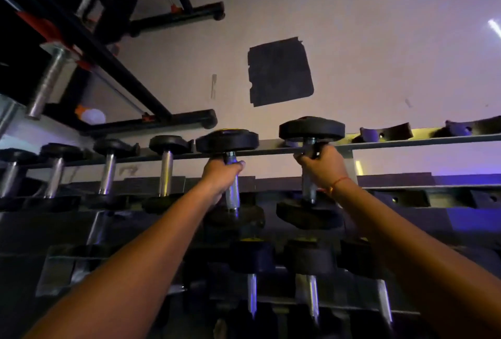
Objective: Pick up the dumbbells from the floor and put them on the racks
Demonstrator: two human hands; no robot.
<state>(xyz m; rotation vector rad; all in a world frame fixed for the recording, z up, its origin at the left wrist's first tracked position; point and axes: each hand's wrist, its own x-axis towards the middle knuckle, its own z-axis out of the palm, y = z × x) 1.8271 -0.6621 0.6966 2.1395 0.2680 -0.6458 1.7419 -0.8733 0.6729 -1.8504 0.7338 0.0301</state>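
Each grip, your left hand [221,176] and right hand [322,167], wraps a dumbbell handle mid-bar, so the left dumbbell [229,143] and right dumbbell [311,128] stay level over the rack [406,142] cradles.

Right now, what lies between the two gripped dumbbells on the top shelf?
Nothing; the head view shows only bare rack rail between the left dumbbell and right dumbbell.
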